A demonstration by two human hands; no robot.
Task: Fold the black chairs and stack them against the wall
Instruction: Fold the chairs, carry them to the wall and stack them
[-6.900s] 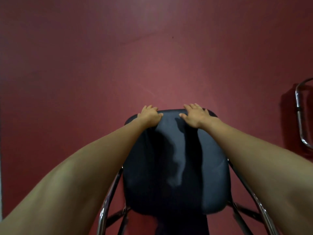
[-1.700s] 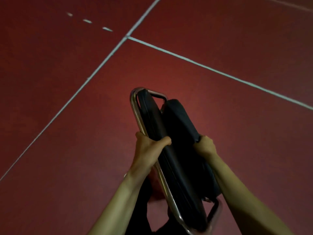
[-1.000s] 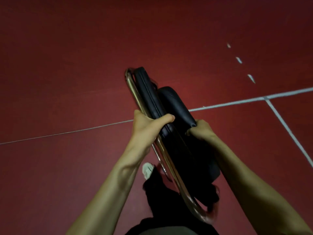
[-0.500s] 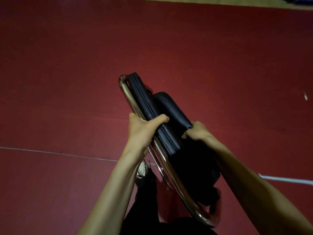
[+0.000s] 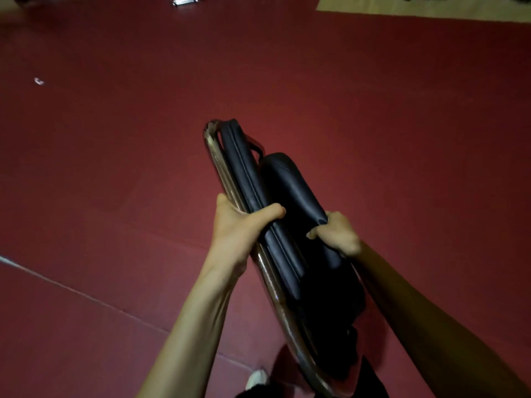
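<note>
A folded black chair [image 5: 284, 225] with a chrome tube frame hangs in the air in front of me, seen edge-on, its long axis running from upper left to lower right. My left hand [image 5: 241, 225] grips the chrome tube and the padded seat edge, thumb wrapped over the top. My right hand [image 5: 336, 234] grips the black backrest pad on the other side. Seat and backrest lie flat against each other. The chair's lower end is dark and partly hidden near my legs.
Dark red floor [image 5: 115, 168] spreads all around, with a pale line [image 5: 86, 295] crossing at lower left. A shiny metal object [image 5: 185, 0] lies at the top edge. A tan strip of floor [image 5: 416, 10] shows at the top right. My white shoe [image 5: 257, 377] is below.
I have turned while carrying the folded chair: the floor lines have slid away and the tan strip and metal object have come into view. Both hands keep the same hold.
</note>
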